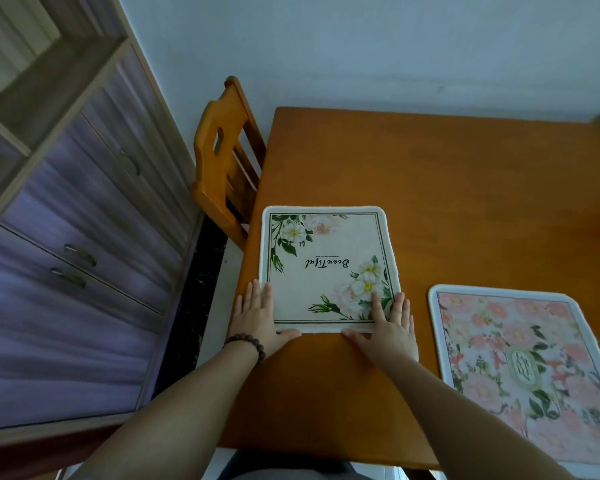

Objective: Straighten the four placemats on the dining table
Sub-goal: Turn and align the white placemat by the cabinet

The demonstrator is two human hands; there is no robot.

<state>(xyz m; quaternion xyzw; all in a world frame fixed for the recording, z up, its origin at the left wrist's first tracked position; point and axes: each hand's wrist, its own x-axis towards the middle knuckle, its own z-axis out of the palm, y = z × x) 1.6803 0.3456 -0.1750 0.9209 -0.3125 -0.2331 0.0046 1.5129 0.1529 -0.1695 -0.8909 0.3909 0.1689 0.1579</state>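
Observation:
A cream placemat [326, 251] with white flowers and upside-down script lies on the orange wooden table [465, 188], near its left edge. My left hand [257, 317] rests flat at the mat's near-left corner, fingers along its left edge, thumb under the near edge. My right hand [388, 327] lies flat at the near-right corner, fingers partly on the mat. Both hands have spread fingers and press rather than grip. A pink floral placemat [520, 368] lies to the right, turned slightly and reaching the table's near edge. Only these two mats are in view.
A wooden chair [222, 168] stands pushed in at the table's left side. A tall cabinet with purple drawers [84, 237] stands further left. A pale wall runs behind the table. A bead bracelet [246, 344] circles my left wrist.

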